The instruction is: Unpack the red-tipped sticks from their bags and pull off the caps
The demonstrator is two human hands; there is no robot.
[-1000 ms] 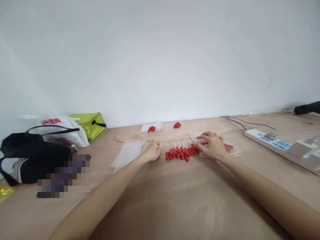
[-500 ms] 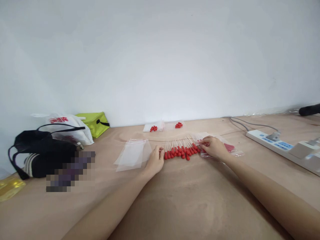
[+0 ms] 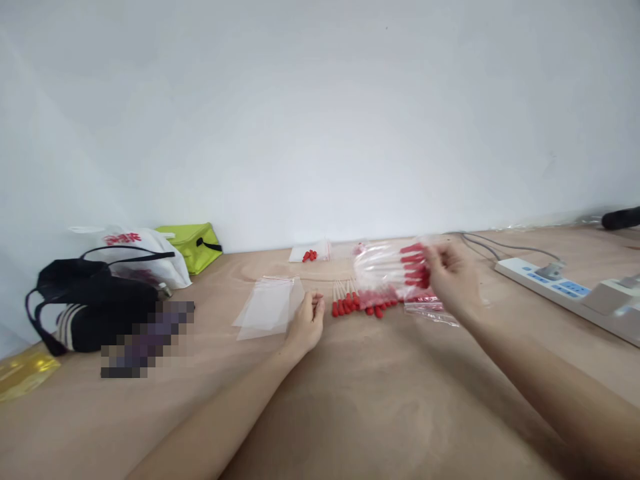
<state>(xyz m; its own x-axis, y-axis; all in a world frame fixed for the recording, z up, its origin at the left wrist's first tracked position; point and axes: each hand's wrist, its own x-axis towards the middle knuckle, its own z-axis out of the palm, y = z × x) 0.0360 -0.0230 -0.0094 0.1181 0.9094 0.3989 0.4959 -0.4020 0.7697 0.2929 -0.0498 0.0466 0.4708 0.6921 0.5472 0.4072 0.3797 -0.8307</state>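
My right hand (image 3: 450,270) is closed on the end of a clear zip bag (image 3: 383,263), lifted off the table. Inside it lie several pale sticks with red tips, the tips towards my fingers. Below the bag, a row of loose red-tipped sticks (image 3: 345,305) lies on the table, tips towards me, partly hidden by the bag. Another filled zip bag (image 3: 433,310) lies flat at the row's right end. My left hand (image 3: 307,323) rests left of the row, fingers curled in and nothing visible in them. Flat, unfilled zip bags (image 3: 267,307) are just left of it.
Two clear bags with red pieces lie near the wall, the left one (image 3: 320,250) plainly visible. A white power strip (image 3: 560,287) with plugs is at right. A black bag (image 3: 100,313), a white plastic bag (image 3: 150,257) and a green box-shaped bag (image 3: 185,247) stand at left.
My right hand has lifted a filled zip bag off the table and raised it over the row of sticks. My left hand has barely moved.
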